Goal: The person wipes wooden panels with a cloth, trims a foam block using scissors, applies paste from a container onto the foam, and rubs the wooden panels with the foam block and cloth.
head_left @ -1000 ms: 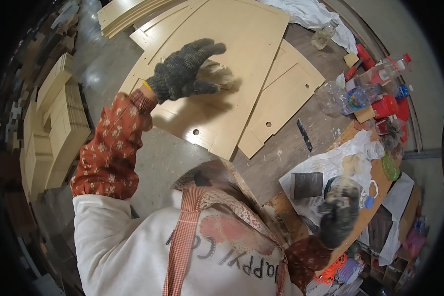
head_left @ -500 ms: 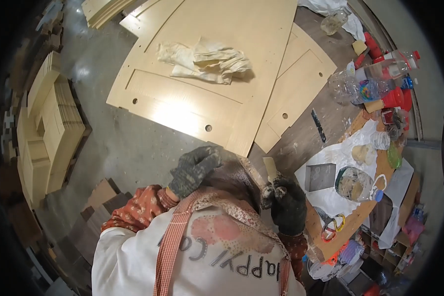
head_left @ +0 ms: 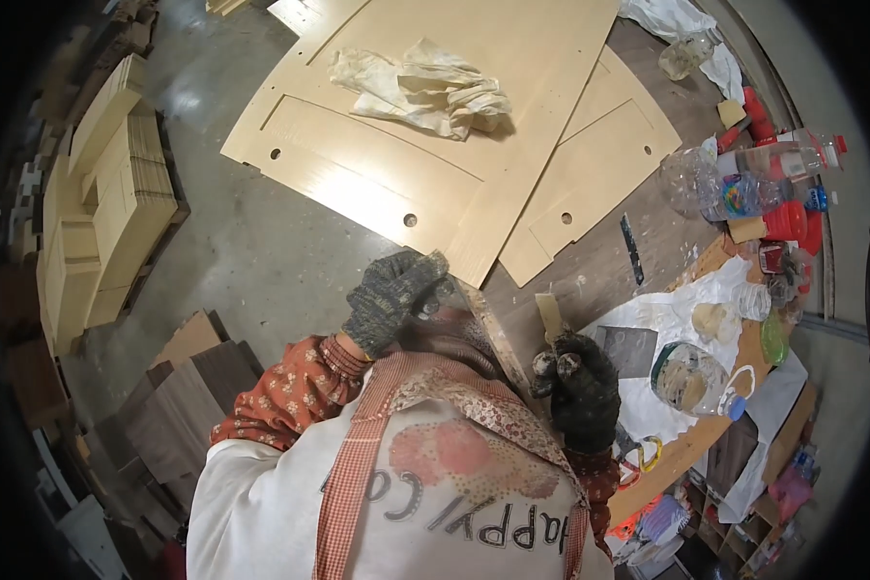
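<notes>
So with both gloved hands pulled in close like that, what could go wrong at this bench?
The big pale panel juts past the table edge over the floor, so a bump might tip it. The crumpled cloth lies loose on it and could slide off. The left hand and right hand wear thick gloves, so small items among the crowded bottles might get knocked over.

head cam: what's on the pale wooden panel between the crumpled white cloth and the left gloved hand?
Nothing: in the head view that stretch of the pale wooden panel between the crumpled white cloth and the left gloved hand is bare, apart from one small drilled hole.
</notes>
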